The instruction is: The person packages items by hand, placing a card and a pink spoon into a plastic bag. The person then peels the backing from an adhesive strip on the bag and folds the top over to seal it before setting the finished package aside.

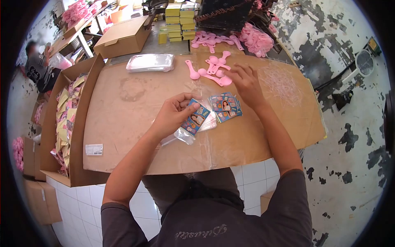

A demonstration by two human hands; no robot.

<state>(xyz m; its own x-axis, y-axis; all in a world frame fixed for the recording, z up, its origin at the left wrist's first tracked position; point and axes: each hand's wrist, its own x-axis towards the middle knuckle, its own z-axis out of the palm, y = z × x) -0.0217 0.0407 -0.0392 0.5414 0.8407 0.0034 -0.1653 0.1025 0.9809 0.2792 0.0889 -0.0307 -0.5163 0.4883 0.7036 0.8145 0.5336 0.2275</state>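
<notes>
Between the thumb and fingers of my left hand is a blue printed card, tilted over clear plastic bags. To its right lies a small stack of similar blue cards on the cardboard-covered table. My right hand hovers at the near right edge of a loose group of pink plastic spoons, its fingers bent and apart. Whether its fingertips touch a spoon is not clear.
A long box of packed pieces stands left. Farther back are a stack of clear bags, a closed carton, yellow-edged stacks, more spoons and pink bundles. Another person is at far left.
</notes>
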